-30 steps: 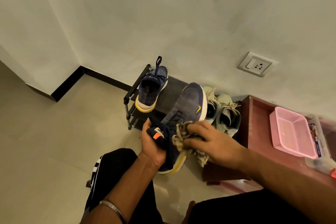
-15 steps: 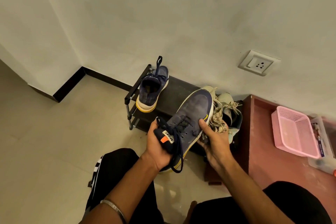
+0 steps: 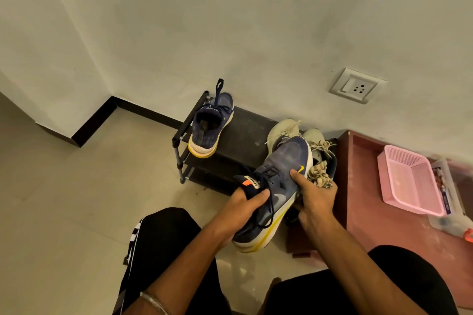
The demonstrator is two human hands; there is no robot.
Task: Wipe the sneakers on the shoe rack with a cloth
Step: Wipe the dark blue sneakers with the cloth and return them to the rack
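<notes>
Holding a navy sneaker in both hands, a seated person looks down at it from above. The left hand grips the heel and tongue end, thumb laid over the collar. The right hand clasps the far side of the shoe near the toe, thumb pressed on the upper, with a crumpled checked cloth bunched under its fingers, on the side away from the left hand.

A second ago the right hand was rubbing the cloth across the laces on top of the shoe. Since then it has slid round to the outer side, and the cloth no longer covers the upper. This probably means that the top has been wiped and that the side or sole edge comes next, though a dusty grey patch shows on the toe.

Beyond the hands, further from the person, a black shoe rack stands against the wall. The matching navy sneaker sits on its top shelf, beyond the left hand, heel facing the person. A pair of pale sneakers sits just behind the held shoe's toe, partly hidden by it. To the outside of the right hand, a pink basket rests on a reddish desk.
</notes>
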